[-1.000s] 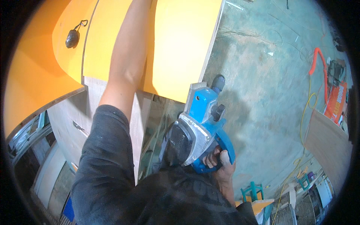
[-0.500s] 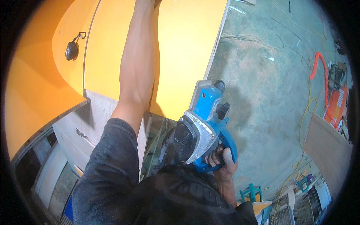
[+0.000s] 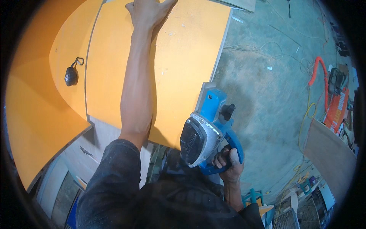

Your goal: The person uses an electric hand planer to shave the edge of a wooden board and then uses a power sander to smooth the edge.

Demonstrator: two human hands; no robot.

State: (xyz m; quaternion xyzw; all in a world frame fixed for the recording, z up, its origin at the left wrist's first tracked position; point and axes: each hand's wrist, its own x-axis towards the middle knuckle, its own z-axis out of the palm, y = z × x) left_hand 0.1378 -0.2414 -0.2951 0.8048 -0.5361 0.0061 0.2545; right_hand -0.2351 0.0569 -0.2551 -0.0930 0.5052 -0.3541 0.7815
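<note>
A blue electric hand planer rests along the right edge of a yellow-orange board, its black side cover turned toward me. My right hand is closed round the planer's looped rear handle. At the far part of the board, my left hand presses on the surface, thumb and outer finger spread wide; the picture's top edge cuts off its other fingertips. Small pale shavings lie on the board beside my left forearm.
A curved orange panel and a black pouch with a carabiner are on the left. Cables and a coiled red-orange hose lie on the greenish floor at right, near a brown board. A toothed metal piece sits below.
The view has tilted so that the board sits lower and my left hand shows at the top. The planer stays at the board's right edge in my right hand.
</note>
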